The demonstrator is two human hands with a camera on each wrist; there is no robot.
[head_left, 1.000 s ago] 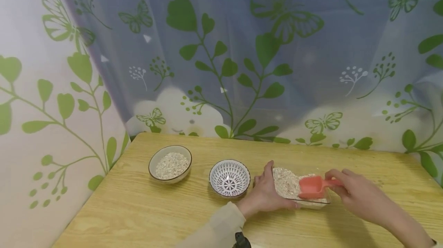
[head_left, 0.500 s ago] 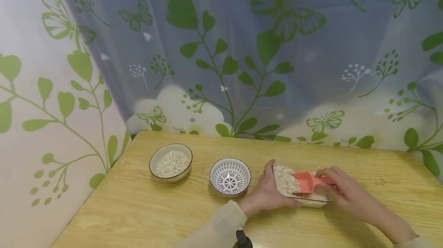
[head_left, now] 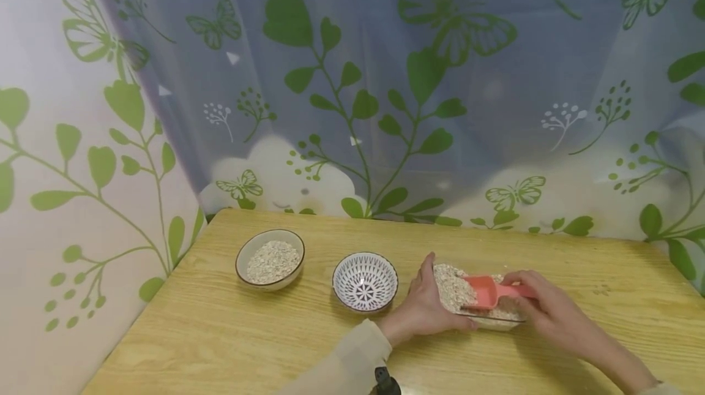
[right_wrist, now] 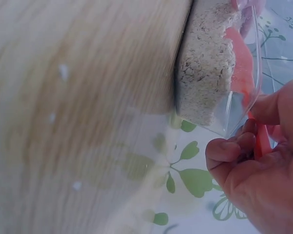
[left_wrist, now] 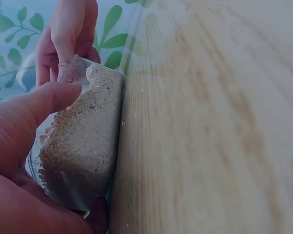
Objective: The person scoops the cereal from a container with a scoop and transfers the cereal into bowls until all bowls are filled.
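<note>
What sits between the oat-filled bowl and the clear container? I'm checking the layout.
In the head view, the empty patterned bowl sits between the oat bowl and the clear container.

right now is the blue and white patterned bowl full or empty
Empty. The blue and white patterned bowl shows its bare star pattern inside, while the plain beige bowl left of it holds oats.
</note>
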